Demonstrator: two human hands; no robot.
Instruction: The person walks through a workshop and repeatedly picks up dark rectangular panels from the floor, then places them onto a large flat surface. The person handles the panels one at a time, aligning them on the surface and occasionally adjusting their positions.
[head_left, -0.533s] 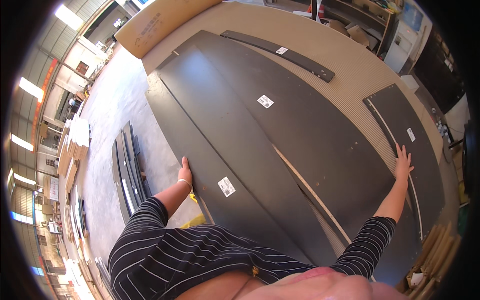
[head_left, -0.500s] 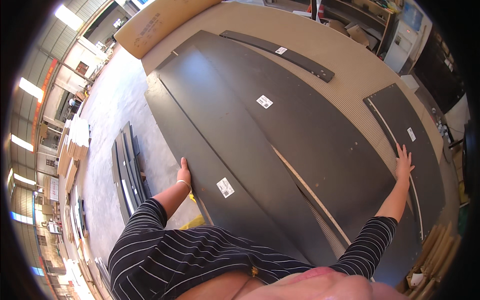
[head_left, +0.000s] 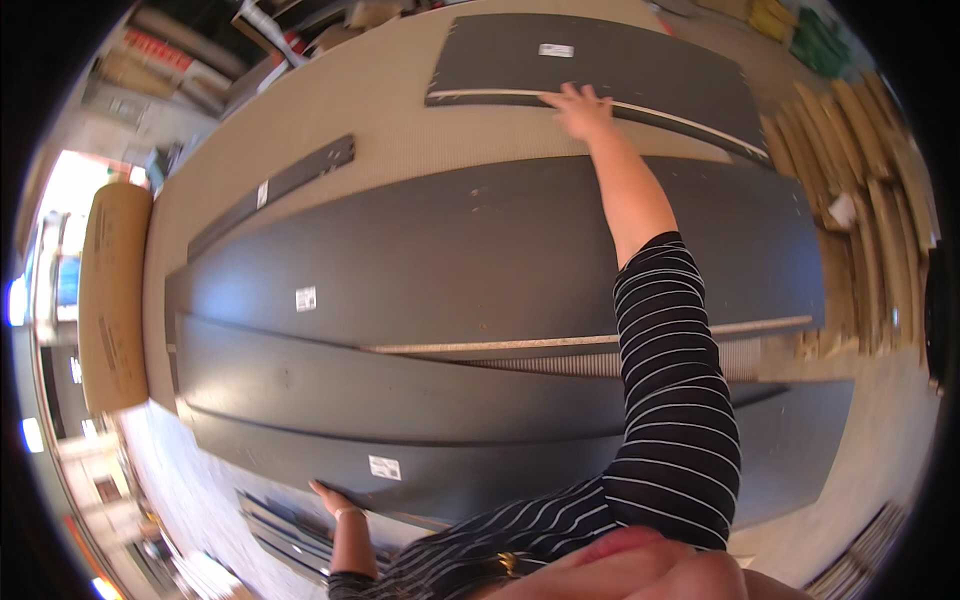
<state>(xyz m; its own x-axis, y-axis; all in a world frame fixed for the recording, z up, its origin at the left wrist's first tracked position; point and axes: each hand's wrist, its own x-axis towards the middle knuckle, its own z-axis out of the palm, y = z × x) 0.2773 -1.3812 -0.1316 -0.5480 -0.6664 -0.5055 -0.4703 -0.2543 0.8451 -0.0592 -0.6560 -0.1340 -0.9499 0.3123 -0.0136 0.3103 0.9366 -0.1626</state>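
My right hand [head_left: 582, 110] reaches to the far side and rests on the near edge of a dark grey panel [head_left: 620, 65], its fingers spread. That panel has a pale strip along the edge and a white label. My left hand [head_left: 333, 497] is at the outer edge of the nearest dark board [head_left: 290, 445], with one digit stretched out and the other fingers mostly hidden. Between my hands lie a wide dark panel [head_left: 400, 240] with a pale, unfinished edge and a long dark board [head_left: 320, 370] overlapping the nearest one.
A narrow dark strip [head_left: 290, 190] lies on the brown corrugated cardboard [head_left: 400, 140]. A big cardboard roll [head_left: 115, 290] stands at the left end. Several brown cardboard rolls or folded lengths [head_left: 870, 180] are at the right. More dark boards [head_left: 285, 530] lie on the floor below left.
My view has turned to the right, so the panels now run across it. My right hand is still at the far panel's edge, and my left hand remains by the nearest board's edge.
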